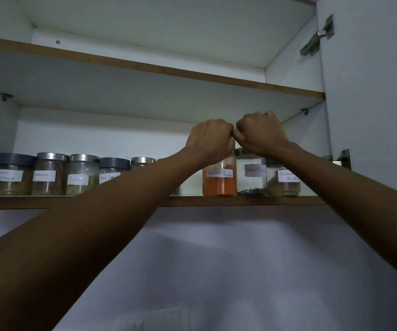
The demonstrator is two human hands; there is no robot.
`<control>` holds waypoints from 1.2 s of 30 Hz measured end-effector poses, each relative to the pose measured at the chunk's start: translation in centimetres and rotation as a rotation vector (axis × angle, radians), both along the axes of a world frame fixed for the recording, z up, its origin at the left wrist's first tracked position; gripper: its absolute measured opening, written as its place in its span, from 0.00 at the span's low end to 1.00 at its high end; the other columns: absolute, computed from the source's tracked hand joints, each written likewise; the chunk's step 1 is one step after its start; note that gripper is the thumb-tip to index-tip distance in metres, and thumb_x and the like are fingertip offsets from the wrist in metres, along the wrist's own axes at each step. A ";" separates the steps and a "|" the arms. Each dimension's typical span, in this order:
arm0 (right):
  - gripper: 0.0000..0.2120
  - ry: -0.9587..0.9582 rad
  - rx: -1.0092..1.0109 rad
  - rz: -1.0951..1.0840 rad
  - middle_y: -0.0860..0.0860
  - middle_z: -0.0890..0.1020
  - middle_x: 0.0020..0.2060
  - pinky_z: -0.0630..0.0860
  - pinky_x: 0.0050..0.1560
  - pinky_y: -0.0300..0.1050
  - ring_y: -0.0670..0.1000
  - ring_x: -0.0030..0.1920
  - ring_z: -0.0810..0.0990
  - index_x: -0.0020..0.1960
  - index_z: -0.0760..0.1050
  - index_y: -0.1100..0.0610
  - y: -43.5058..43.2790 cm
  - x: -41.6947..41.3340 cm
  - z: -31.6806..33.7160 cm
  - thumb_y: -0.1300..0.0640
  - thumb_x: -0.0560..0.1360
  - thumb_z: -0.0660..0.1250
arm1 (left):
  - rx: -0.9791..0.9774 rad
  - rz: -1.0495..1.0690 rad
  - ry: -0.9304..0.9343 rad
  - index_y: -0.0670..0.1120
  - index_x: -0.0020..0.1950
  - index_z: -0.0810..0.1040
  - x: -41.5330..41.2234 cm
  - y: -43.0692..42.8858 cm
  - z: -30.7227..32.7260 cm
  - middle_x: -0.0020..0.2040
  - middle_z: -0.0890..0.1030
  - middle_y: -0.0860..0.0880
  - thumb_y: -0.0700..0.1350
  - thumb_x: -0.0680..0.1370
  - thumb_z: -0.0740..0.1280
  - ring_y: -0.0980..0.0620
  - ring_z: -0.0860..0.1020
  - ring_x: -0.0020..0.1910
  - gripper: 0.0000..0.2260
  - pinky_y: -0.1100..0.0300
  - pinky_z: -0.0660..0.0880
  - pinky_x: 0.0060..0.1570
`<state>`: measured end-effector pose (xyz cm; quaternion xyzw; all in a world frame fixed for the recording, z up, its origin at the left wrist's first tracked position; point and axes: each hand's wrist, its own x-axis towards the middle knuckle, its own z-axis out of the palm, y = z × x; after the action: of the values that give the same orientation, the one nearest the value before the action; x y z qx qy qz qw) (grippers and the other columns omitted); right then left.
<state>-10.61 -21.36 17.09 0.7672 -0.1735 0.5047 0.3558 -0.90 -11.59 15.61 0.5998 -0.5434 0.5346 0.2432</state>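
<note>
Up at the cupboard, the left hand (210, 139) is curling over and gripping the top of the red chilli powder jar (220, 185), which is standing on the lower shelf (240, 201) just beside a clear jar (252, 180). The right hand (260, 133) is hovering above that clear jar, fingers curled, knuckles touching the left; whether it is gripping anything, I cannot tell.

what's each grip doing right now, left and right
Left grip: curled over the top of the chilli jar, seemingly holding its lid.
Right grip: curled into a fist above the pepper jar; whether it holds anything cannot be told.
</note>
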 end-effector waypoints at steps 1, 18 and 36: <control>0.21 0.004 0.012 0.001 0.50 0.63 0.25 0.64 0.47 0.48 0.53 0.32 0.67 0.27 0.59 0.56 -0.2 -0.1 -0.1 0.53 0.77 0.54 | 0.015 0.023 0.010 0.43 0.51 0.79 0.0 -0.1 0.0 0.49 0.79 0.46 0.43 0.76 0.59 0.47 0.77 0.45 0.11 0.57 0.66 0.38; 0.21 0.077 0.307 0.222 0.52 0.66 0.24 0.65 0.33 0.44 0.49 0.25 0.63 0.25 0.63 0.58 -3.9 -1.1 -1.7 0.55 0.77 0.56 | 0.312 0.056 0.369 0.39 0.57 0.79 -1.5 0.3 1.5 0.57 0.80 0.42 0.41 0.76 0.62 0.45 0.78 0.55 0.13 0.51 0.74 0.58; 0.10 0.060 0.361 0.174 0.62 0.82 0.43 0.78 0.47 0.56 0.61 0.44 0.79 0.43 0.79 0.68 -4.9 1.4 -1.0 0.65 0.67 0.61 | 0.431 0.192 0.505 0.28 0.50 0.74 -0.9 -0.4 2.5 0.60 0.74 0.32 0.37 0.78 0.59 0.36 0.74 0.44 0.12 0.62 0.58 0.27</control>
<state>-9.17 -26.25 16.11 0.8452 -0.1836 0.4712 0.1728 -1.76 -12.03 18.08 0.7991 -0.5076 0.2629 0.1862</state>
